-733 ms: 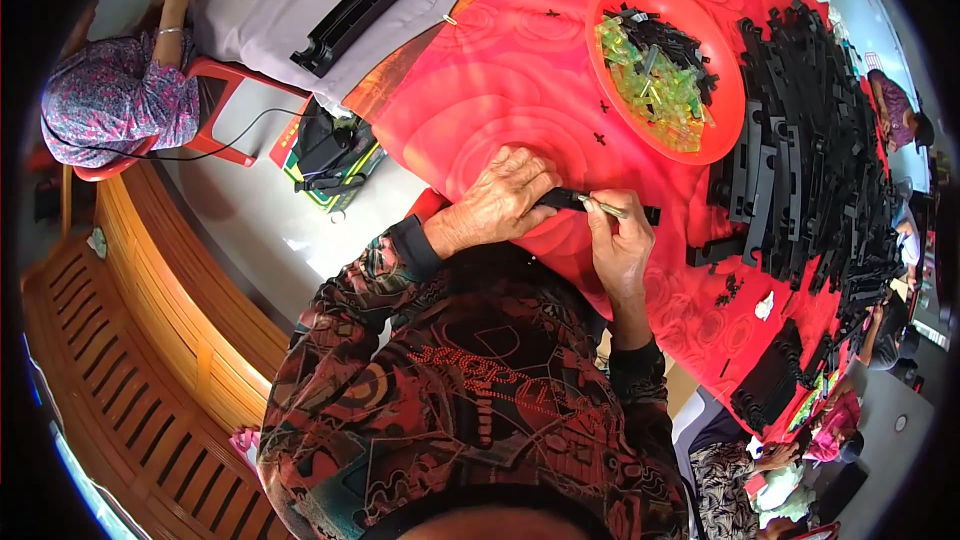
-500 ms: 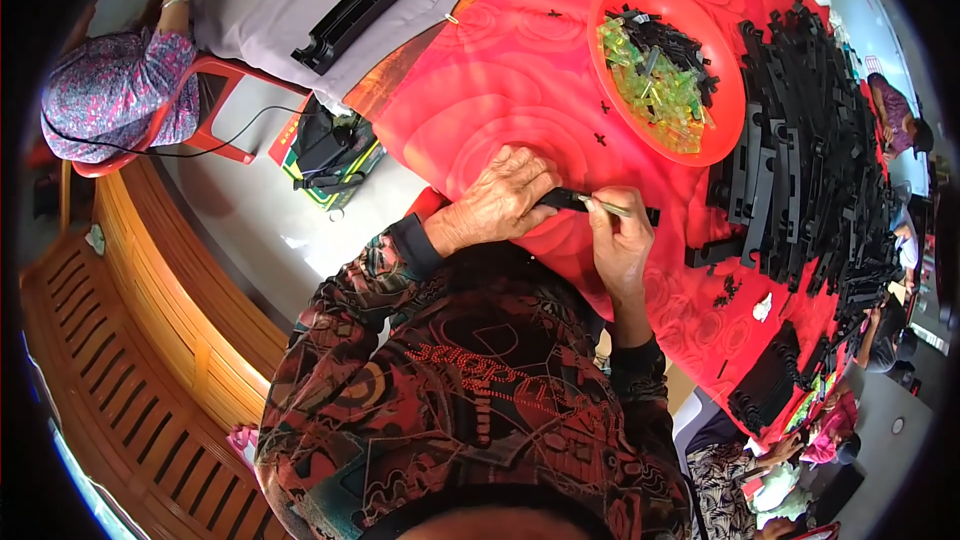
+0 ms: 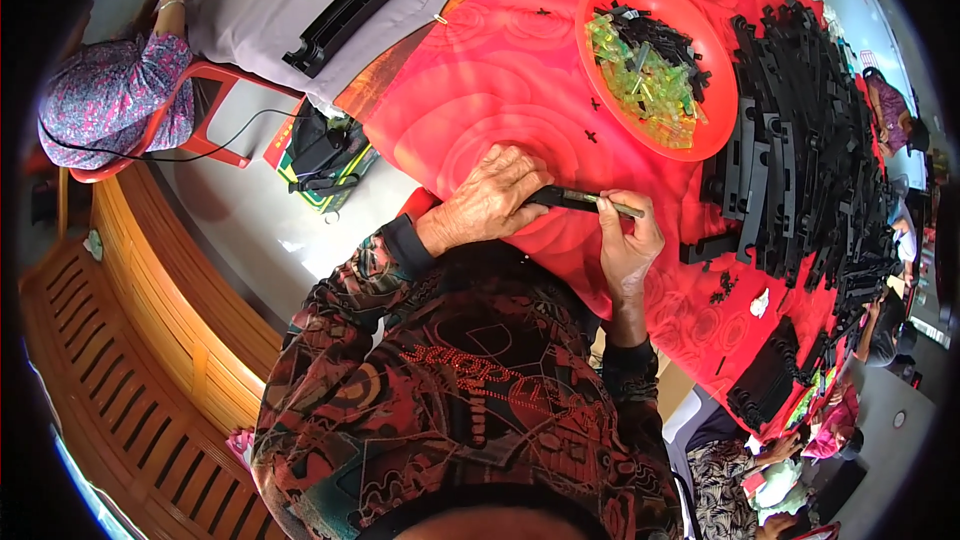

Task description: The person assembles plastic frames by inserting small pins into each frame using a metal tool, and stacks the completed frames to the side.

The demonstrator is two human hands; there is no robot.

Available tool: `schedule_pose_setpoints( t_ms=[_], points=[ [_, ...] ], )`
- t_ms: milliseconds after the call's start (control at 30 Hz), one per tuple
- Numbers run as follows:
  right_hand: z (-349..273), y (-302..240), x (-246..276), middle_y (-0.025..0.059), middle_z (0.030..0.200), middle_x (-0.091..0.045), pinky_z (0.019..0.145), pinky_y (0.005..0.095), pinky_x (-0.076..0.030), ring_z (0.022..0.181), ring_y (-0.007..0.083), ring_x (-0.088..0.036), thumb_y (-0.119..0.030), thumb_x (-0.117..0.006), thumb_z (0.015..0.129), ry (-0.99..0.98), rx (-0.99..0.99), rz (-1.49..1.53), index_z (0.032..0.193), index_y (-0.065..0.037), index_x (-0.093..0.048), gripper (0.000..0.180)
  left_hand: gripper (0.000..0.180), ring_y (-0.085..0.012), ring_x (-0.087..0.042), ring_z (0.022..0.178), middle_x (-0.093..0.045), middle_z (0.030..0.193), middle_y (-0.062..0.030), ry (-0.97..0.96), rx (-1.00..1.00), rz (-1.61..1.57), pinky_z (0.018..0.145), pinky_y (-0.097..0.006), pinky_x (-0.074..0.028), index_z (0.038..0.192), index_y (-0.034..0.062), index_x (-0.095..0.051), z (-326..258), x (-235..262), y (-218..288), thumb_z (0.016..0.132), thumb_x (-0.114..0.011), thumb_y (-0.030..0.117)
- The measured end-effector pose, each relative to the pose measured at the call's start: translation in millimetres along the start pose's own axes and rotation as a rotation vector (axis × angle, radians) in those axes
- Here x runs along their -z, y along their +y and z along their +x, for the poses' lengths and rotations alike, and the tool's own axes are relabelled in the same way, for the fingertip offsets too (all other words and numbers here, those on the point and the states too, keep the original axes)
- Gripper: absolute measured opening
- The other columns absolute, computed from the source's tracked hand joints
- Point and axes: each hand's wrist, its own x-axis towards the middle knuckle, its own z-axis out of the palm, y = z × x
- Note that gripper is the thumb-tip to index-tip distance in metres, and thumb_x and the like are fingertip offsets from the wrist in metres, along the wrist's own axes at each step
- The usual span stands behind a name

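Above the red tablecloth, close to my body, my left hand is closed round one end of a black plastic strip. My right hand pinches a thin metallic stick-like tool between thumb and forefinger, at the strip's right end. Its exact kind is too small to make out, and my fingers cover part of it. Beyond my hands, a red oval basin holds yellow-green translucent pieces and small black parts.
A big pile of black plastic strips covers the table's right side. Small black clips lie scattered on the red cloth. A co-worker sits at the grey-covered table at left, with a long black part. A wooden bench stands lower left.
My right hand has shifted slightly right and down, and the tool now lies nearer the strip's right end. My left hand keeps its hold. The whole view has shifted a little.
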Motion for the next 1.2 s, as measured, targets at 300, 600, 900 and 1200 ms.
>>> schedule_pose_setpoints(
  t_ms=[300, 600, 900, 1200],
  points=[
    [3, -5, -2, 0.0102, 0.082, -0.062, 0.069, 0.0314, -0.048, 0.075, 0.0221, -0.060, 0.004, -0.068, 0.076, -0.050, 0.060, -0.078, 0.085, -0.002, -0.057, 0.015, 0.038, -0.0290, -0.052, 0.098, -0.057, 0.099, -0.0108, -0.023, 0.042, -0.069, 0.090, -0.040, -0.039, 0.106, 0.0037, -0.059, -1, 2, 1, 0.072, -0.070, 0.019],
    [0, -10, -12, 0.0101, 0.080, -0.061, 0.067, 0.0303, -0.049, 0.073, 0.0222, -0.060, 0.005, -0.068, 0.076, -0.037, 0.084, -0.011, 0.085, -0.001, -0.057, 0.016, 0.036, -0.0288, -0.052, 0.097, -0.057, 0.098, -0.0106, 0.007, 0.010, -0.042, 0.090, -0.040, -0.038, 0.104, 0.0039, -0.059, -2, -1, -2, 0.074, -0.068, 0.020],
    [1, -6, -19, 0.0106, 0.078, -0.059, 0.063, 0.0318, -0.048, 0.069, 0.0251, -0.059, 0.006, -0.068, 0.074, -0.049, 0.146, -0.066, 0.085, -0.002, -0.055, 0.018, 0.036, -0.0288, -0.051, 0.097, -0.056, 0.096, -0.0102, 0.006, -0.010, -0.027, 0.087, -0.040, -0.038, 0.105, 0.0048, -0.058, -1, -2, 0, 0.074, -0.068, 0.020],
    [32, -32, 14, 0.0054, 0.085, -0.061, 0.068, 0.0252, -0.049, 0.074, 0.0110, -0.058, -0.002, -0.053, 0.090, 0.084, -0.088, 0.322, 0.093, -0.001, -0.053, 0.003, 0.046, -0.0308, -0.052, 0.096, -0.056, 0.100, -0.0139, 0.018, -0.010, -0.047, 0.087, -0.041, -0.039, 0.113, 0.0028, -0.055, 0, 1, 2, 0.077, -0.068, 0.027]
  ],
)
